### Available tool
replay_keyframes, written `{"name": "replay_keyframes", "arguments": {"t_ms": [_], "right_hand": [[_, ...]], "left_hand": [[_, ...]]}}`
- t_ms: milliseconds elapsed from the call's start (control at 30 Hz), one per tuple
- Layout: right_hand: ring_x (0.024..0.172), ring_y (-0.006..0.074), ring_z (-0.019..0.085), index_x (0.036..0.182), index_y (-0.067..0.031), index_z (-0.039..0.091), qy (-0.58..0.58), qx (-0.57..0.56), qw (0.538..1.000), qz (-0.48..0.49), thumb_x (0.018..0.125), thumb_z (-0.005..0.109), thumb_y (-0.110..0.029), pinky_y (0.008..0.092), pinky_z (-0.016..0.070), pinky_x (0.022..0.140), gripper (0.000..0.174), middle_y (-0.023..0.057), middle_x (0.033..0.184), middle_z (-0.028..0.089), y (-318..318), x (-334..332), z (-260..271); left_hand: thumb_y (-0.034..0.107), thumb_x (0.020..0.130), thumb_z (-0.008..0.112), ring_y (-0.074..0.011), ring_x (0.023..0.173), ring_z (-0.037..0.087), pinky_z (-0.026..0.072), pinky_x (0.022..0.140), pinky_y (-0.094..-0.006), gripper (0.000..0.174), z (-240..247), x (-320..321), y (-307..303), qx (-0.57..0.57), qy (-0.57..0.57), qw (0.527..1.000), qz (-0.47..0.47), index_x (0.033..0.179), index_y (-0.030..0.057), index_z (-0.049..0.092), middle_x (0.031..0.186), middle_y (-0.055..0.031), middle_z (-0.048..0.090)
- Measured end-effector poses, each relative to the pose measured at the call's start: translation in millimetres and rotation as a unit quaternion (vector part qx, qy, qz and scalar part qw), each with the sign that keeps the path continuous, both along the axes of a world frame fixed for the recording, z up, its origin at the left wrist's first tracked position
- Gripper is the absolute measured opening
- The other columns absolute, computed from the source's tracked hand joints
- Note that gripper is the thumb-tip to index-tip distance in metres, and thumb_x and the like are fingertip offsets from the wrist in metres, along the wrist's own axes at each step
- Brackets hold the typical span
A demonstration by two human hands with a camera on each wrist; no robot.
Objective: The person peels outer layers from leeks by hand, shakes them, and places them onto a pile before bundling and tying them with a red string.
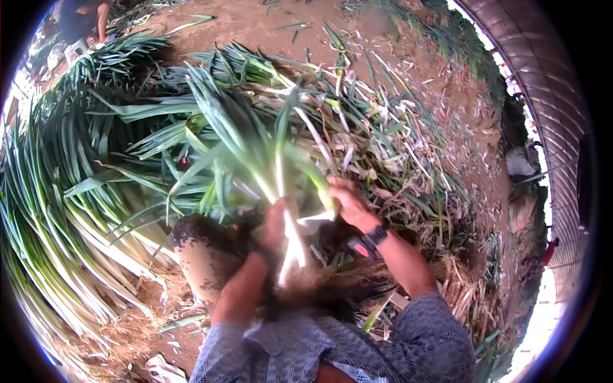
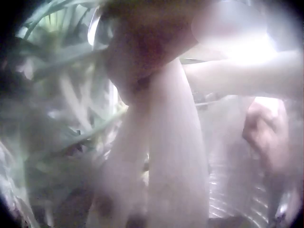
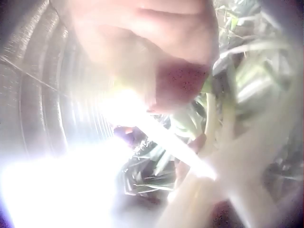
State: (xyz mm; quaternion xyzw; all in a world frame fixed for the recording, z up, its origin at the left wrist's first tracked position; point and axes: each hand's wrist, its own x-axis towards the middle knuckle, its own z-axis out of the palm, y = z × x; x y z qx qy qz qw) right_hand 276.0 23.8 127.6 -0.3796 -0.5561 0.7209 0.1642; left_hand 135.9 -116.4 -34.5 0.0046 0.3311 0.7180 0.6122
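In the head view my left hand (image 1: 276,223) grips a few long green onions (image 1: 280,172) around their white stalks. The green leaves fan up and away, while the roots point toward my lap. Close up in the left wrist view, the fingers wrap the pale stalks (image 2: 175,147). To the right of the bunch, my right hand (image 1: 350,203) holds a green outer leaf (image 1: 314,173) in curled fingers. A white strip (image 1: 317,219) of it stretches back toward the stalks. Glare and blur wash out much of the right wrist view, where curled fingers (image 3: 175,38) show at the top.
A big pile of green onions (image 1: 83,210) lies at the left, roots toward me. Stripped leaves and peelings (image 1: 377,147) litter the soil ahead and right. My camouflage-clad knee (image 1: 201,258) is beside the left hand. Another person (image 1: 83,25) is at the far left, and a curved tunnel roof (image 1: 543,83) rises right.
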Motion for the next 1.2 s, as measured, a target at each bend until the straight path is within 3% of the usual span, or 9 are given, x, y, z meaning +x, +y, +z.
{"name": "replay_keyframes", "arguments": {"t_ms": [333, 500, 600, 700, 733, 867, 900, 1000, 1200], "right_hand": [[0.096, 0.0223, 0.068, 0.138, 0.0011, 0.052, -0.109, 0.214, 0.964, 0.112, 0.098, 0.06, -0.023, 0.0324, 0.0564, 0.084, 0.047, 0.0199, 0.113, 0.068, -38.9, 5.5, -96.2], [0.081, 0.0131, 0.065, 0.114, 0.0016, 0.065, -0.194, -0.028, 0.951, 0.238, 0.1, 0.059, -0.025, 0.0301, 0.0543, 0.071, 0.031, 0.0091, 0.093, 0.07, -67.8, 23.0, 2.9], [0.068, 0.0109, 0.062, 0.095, 0.0012, 0.067, -0.068, 0.116, 0.918, 0.372, 0.098, 0.063, -0.035, 0.0281, 0.0528, 0.061, 0.037, 0.0033, 0.075, 0.064, -83.9, 66.8, 49.7], [0.067, 0.0197, 0.065, 0.105, 0.0007, 0.069, -0.197, -0.028, 0.898, 0.394, 0.097, 0.064, -0.038, 0.0314, 0.0554, 0.062, 0.04, 0.0073, 0.085, 0.067, -59.6, 110.7, 155.7], [0.068, 0.0207, 0.066, 0.106, -0.002, 0.071, -0.176, 0.217, 0.869, 0.409, 0.095, 0.066, -0.04, 0.0342, 0.0569, 0.066, 0.04, 0.008, 0.085, 0.069, -56.1, 143.5, 165.0], [0.086, 0.0203, 0.072, 0.115, -0.0028, 0.068, -0.151, 0.272, 0.95, -0.024, 0.092, 0.068, -0.04, 0.0327, 0.0593, 0.074, 0.044, 0.0129, 0.099, 0.073, -7.6, 250.5, 249.1], [0.094, 0.025, 0.071, 0.129, -0.0008, 0.058, -0.413, 0.27, 0.839, -0.229, 0.092, 0.07, -0.033, 0.0346, 0.0583, 0.082, 0.05, 0.0155, 0.11, 0.07, 14.5, 285.5, 269.7], [0.108, 0.0279, 0.066, 0.142, 0.0018, 0.041, -0.433, 0.672, 0.549, -0.244, 0.093, 0.068, -0.021, 0.0408, 0.054, 0.093, 0.061, 0.0194, 0.122, 0.065, 1.2, 287.3, 268.1], [0.115, 0.0283, 0.058, 0.124, -0.0055, 0.054, -0.148, 0.217, 0.964, 0.051, 0.098, 0.058, -0.036, 0.0433, 0.0526, 0.095, 0.041, 0.0152, 0.124, 0.055, -28.6, 138.8, 93.9]], "left_hand": [[0.05, 0.085, 0.072, -0.0227, 0.085, 0.064, 0.0561, 0.072, -0.0383, 0.056, 32.2, -4.8, 11.0, 0.011, 0.076, 0.997, -0.032, 0.113, 0.0024, 0.062, 0.1, -0.0095, 0.064], [0.076, 0.084, 0.059, -0.0192, 0.085, 0.065, 0.0541, 0.071, -0.0323, 0.083, 62.1, -20.1, 3.5, -0.005, 0.336, 0.942, 0.006, 0.112, -0.0022, 0.065, 0.096, -0.0092, 0.067], [0.079, 0.082, 0.057, -0.0167, 0.085, 0.064, 0.0538, 0.072, -0.0324, 0.088, -31.9, -31.1, 16.4, -0.01, 0.377, 0.925, 0.04, 0.115, -0.002, 0.067, 0.095, -0.0081, 0.067], [0.019, 0.098, 0.053, -0.0209, 0.093, 0.064, 0.0535, 0.085, -0.0338, 0.033, -18.9, -40.4, 17.1, -0.041, 0.314, 0.948, 0.029, 0.116, -0.0058, 0.066, 0.103, -0.0117, 0.068], [0.021, 0.096, 0.056, -0.0188, 0.084, 0.063, 0.0536, 0.075, -0.0328, 0.033, 7.3, -42.1, 13.0, -0.046, 0.274, 0.961, 0.015, 0.112, -0.0052, 0.067, 0.096, -0.0107, 0.067], [0.041, 0.087, 0.066, -0.0211, 0.061, 0.064, 0.0522, 0.052, -0.0334, 0.045, 15.8, -52.5, 17.3, -0.114, 0.316, 0.941, -0.047, 0.099, -0.0013, 0.068, 0.075, -0.0108, 0.064], [0.038, 0.087, 0.066, -0.0216, 0.06, 0.063, 0.0526, 0.052, -0.0336, 0.042, 9.5, -50.3, 14.5, -0.085, 0.329, 0.939, -0.052, 0.1, -0.0024, 0.067, 0.074, -0.0109, 0.063], [0.025, 0.09, 0.064, -0.0241, 0.063, 0.063, 0.0556, 0.056, -0.0351, 0.036, 34.2, -40.7, 18.9, -0.111, 0.143, 0.979, -0.093, 0.114, -0.0011, 0.062, 0.084, -0.0118, 0.064], [0.028, 0.084, 0.073, -0.0217, 0.069, 0.062, 0.0553, 0.06, -0.0349, 0.04, 136.9, -26.8, 2.9, -0.026, 0.087, 0.985, -0.147, 0.111, 0.0003, 0.062, 0.086, -0.0091, 0.063]]}}
